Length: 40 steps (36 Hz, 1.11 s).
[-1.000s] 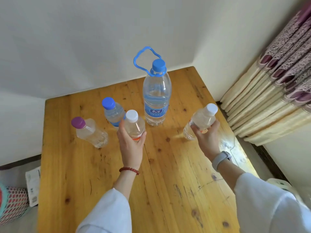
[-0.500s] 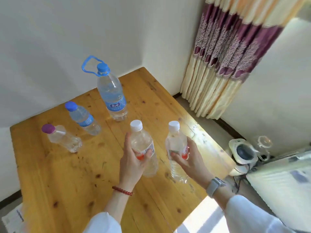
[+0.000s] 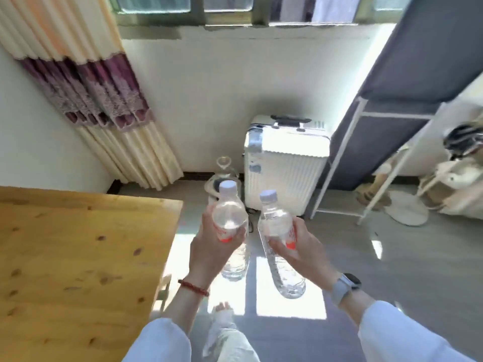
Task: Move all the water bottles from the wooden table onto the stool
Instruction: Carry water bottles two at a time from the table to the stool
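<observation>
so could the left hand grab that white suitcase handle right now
Probably not. The left hand has its fingers wrapped round a water bottle, so it is occupied, and the white suitcase stands well beyond it by the wall across open floor. Nothing blocks the way, but the person would need to step closer and free the hand.

Wooden table [image 3: 78,257]: knotted, light-toned boards, satin sheen. Two water bottles [image 3: 230,218] [image 3: 277,226]: clear glossy plastic, white caps, printed labels. Suitcase [image 3: 285,165]: ribbed hard shell, apparently plastic. Curtain [image 3: 104,100]: pleated cloth, patterned band. Rack frame [image 3: 337,163]: white tubing, possibly metal. Floor [image 3: 392,270]: smooth, grey, reflective.
</observation>
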Tool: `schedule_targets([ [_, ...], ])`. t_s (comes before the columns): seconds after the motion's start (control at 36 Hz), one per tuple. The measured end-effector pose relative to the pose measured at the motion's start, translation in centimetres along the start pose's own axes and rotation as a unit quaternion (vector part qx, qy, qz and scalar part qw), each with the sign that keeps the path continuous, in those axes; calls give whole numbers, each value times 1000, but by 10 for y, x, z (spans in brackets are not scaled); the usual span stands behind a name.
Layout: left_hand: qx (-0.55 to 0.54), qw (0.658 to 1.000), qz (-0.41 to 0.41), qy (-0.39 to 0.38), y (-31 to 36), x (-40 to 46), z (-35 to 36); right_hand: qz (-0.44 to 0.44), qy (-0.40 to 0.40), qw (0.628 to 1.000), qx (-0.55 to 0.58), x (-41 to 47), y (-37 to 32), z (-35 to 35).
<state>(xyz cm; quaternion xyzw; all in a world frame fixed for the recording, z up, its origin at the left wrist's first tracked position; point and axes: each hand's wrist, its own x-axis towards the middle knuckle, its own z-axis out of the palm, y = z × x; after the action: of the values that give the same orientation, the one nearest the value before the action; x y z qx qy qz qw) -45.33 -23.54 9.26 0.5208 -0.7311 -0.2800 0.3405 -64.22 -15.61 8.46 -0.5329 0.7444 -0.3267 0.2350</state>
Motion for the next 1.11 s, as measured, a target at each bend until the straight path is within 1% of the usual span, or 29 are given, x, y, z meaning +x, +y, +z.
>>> schedule_targets([
  [0.11, -26, 990, 96, -102, 75, -5, 82, 107, 65, 992, 14, -37, 63, -80],
  [0.19, -42, 968, 153, -192, 126, -10, 147, 166, 148, 975, -4, -68, 107, -132],
  [0.31, -54, 931, 224, -284, 193, -18, 235, 257, 244, 935, 5, -105, 165, -192],
  [0.36, -67, 912, 243, -324, 228, -23, 279, 299, 282, 912, 7, -121, 195, -219],
  [0.47, -83, 877, 289, -374, 296, -33, 365, 372, 333, 866, -6, -144, 254, -277],
  [0.56, -86, 847, 322, -415, 347, -38, 430, 407, 371, 835, -8, -155, 296, -324],
  [0.64, -89, 817, 344, -453, 402, -44, 493, 432, 403, 807, 14, -164, 333, -371],
  [0.81, -120, 759, 402, -499, 514, -72, 604, 466, 470, 749, 37, -193, 399, -459],
  [0.92, -116, 711, 432, -542, 582, -111, 671, 486, 508, 711, 30, -226, 442, -507],
  [1.0, -122, 683, 442, -568, 628, -148, 720, 501, 529, 684, 27, -258, 480, -542],
  [1.11, -138, 646, 464, -590, 692, -207, 786, 511, 551, 659, 14, -307, 540, -597],
])
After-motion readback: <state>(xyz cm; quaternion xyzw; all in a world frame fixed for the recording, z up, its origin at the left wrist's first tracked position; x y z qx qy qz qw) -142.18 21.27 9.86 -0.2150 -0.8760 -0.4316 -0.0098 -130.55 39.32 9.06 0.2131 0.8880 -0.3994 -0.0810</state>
